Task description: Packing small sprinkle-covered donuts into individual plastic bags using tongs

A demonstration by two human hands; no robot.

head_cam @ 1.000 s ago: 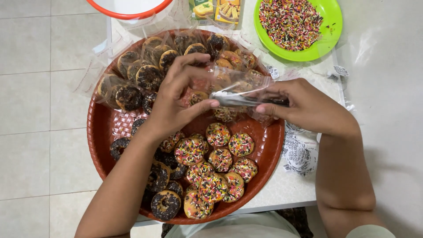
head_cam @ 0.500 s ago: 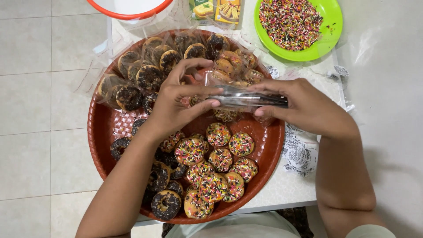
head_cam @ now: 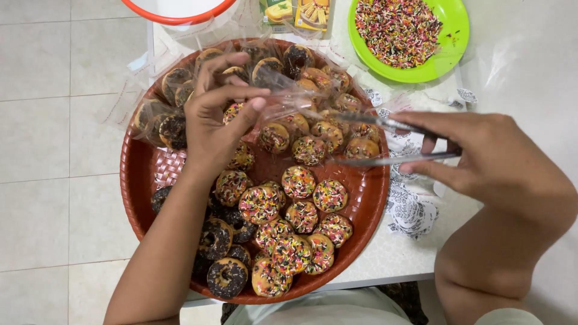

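At the far left is the pale tiled floor point(head_cam: 48, 150), and next to it the white surface point(head_cam: 385, 259) carries a round red woven tray point(head_cam: 135, 174) that fills the middle of my view. Along the tray's upper left edge lie clear bags point(head_cam: 159, 117) already packed with small doughnuts. My left hand point(head_cam: 214, 117) hovers over that part of the tray, thumb and fingers pressed together, pinching the edge of a clear plastic bag point(head_cam: 283, 90) that stretches rightward across the tray's upper half. Below my left forearm sit chocolate-glazed doughnuts point(head_cam: 226, 277), and just beside them, toward the tray's centre and lower middle, a cluster of loose doughnuts topped with coloured sprinkles point(head_cam: 298, 180), touching one another. Above the tray, at the top edge, I see part of an orange-rimmed white bowl point(head_cam: 177, 9) and a small yellow and green box point(head_cam: 298, 12). Further right, metal tongs point(head_cam: 385, 141) reach in over the tray's right rim, their tips near the plastic bag and the sprinkled doughnuts under it; I cannot tell whether they grip anything. My right hand point(head_cam: 487, 156) holds the tongs, fingers curled around both arms, squeezing them partly together. Under the hand lies patterned white paper point(head_cam: 415, 210), and at the upper right a green plate point(head_cam: 448, 57) holds loose coloured sprinkles point(head_cam: 397, 27).
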